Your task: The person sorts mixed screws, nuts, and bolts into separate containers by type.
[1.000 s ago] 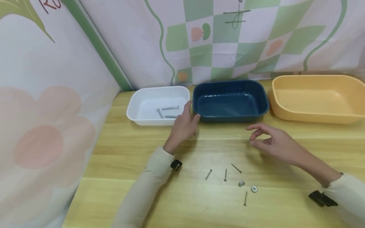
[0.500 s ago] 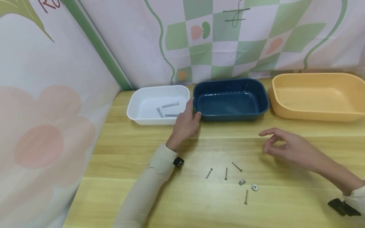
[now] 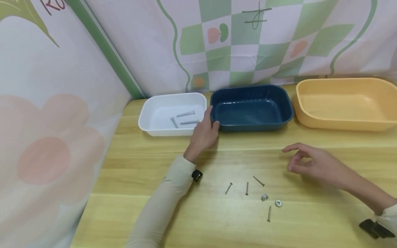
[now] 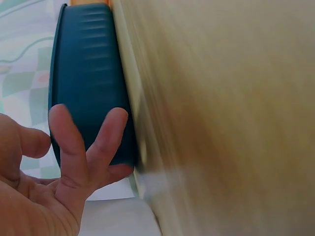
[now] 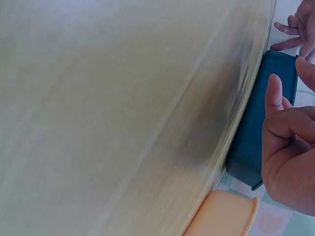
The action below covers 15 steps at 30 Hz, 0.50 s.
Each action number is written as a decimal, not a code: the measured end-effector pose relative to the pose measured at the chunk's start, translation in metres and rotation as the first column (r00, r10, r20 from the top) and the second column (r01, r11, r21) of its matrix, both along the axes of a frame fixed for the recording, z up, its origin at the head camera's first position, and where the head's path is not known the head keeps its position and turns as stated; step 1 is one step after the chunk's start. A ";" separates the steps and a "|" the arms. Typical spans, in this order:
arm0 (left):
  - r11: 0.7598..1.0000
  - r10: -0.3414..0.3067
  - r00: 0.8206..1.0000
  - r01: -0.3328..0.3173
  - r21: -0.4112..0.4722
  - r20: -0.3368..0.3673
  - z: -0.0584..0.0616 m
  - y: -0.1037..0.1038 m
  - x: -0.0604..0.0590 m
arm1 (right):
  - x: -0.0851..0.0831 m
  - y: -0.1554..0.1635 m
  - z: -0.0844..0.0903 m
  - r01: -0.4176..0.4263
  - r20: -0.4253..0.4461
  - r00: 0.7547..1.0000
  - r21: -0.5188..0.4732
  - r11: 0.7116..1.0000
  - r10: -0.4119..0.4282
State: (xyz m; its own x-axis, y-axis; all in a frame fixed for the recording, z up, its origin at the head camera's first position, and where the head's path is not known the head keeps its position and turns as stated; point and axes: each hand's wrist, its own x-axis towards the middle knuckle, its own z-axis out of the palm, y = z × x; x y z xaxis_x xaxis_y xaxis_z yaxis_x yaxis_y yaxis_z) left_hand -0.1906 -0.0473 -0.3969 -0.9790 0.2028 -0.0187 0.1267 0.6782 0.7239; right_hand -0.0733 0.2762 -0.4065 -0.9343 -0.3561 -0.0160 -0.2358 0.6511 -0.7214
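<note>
My left hand is at the gap between the white tray and the dark blue tray. Its thumb touches or nearly touches the blue tray's near left corner; in the left wrist view its fingers are spread beside that tray. Above the wood table, in front of the blue and yellow trays, hovers my right hand, loosely bent and holding nothing. Several screws, one of them a screw near the middle, lie on the table with a nut and a ring-shaped metal piece.
Three silver bolts lie in the white tray. At the right of the row stands a yellow tray. A patterned cloth hangs behind the trays, and another printed panel borders the table's left side.
My right hand has drawn back to the right, away from the blue tray, then stayed nearly still. My left hand has shifted slightly right along the tray's corner.
</note>
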 end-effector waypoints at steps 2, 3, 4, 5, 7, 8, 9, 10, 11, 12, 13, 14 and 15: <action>1.000 0.000 1.000 0.000 0.003 0.005 -0.001 0.001 -0.001 | 0.000 -0.002 0.000 -0.014 0.002 1.000 -0.012 1.000 0.014; 1.000 0.000 1.000 0.000 0.012 0.008 -0.001 0.001 -0.001 | 0.000 -0.003 0.000 -0.018 -0.001 1.000 -0.011 1.000 0.018; 1.000 -0.002 1.000 0.002 0.027 0.014 -0.001 0.001 -0.001 | 0.000 -0.004 0.000 -0.024 0.003 1.000 -0.009 1.000 0.024; 0.999 -0.004 1.000 0.003 0.035 0.015 -0.001 0.002 -0.001 | 0.000 -0.006 -0.001 -0.028 0.004 1.000 -0.004 1.000 0.028; 0.999 -0.005 1.000 0.005 0.037 0.005 -0.002 0.003 -0.002 | 0.000 -0.009 -0.001 -0.033 0.011 0.999 0.016 0.999 0.033; 0.999 -0.007 1.000 0.007 0.041 0.002 -0.003 0.003 -0.002 | 0.001 -0.011 -0.002 -0.033 0.011 0.999 0.027 0.999 0.033; 0.999 -0.009 1.000 0.009 0.043 0.000 -0.004 0.004 -0.002 | 0.002 -0.013 -0.002 -0.034 0.008 0.999 0.040 0.999 0.034; 0.999 -0.010 1.000 0.009 0.042 0.004 -0.004 0.004 -0.002 | 0.002 -0.016 -0.003 -0.036 0.011 0.999 0.048 0.998 0.036; 0.999 -0.010 1.000 0.010 0.040 0.007 -0.005 0.004 -0.003 | 0.003 -0.018 -0.004 -0.038 0.010 0.999 0.050 0.998 0.037; 0.999 -0.011 1.000 0.010 0.038 0.013 -0.005 0.004 -0.003 | 0.004 -0.020 -0.004 -0.039 0.006 0.999 0.055 0.998 0.039; 0.999 -0.009 1.000 0.008 0.038 0.023 -0.005 0.004 -0.003 | 0.004 -0.022 -0.005 -0.042 0.004 0.999 0.058 0.997 0.042; 0.999 -0.008 0.999 0.007 0.038 0.034 -0.005 0.004 -0.003 | 0.005 -0.024 -0.005 -0.046 -0.001 0.999 0.057 0.997 0.046; 0.999 -0.007 0.999 0.005 0.039 0.045 -0.005 0.004 -0.004 | 0.005 -0.026 -0.005 -0.050 -0.009 0.999 0.060 0.997 0.051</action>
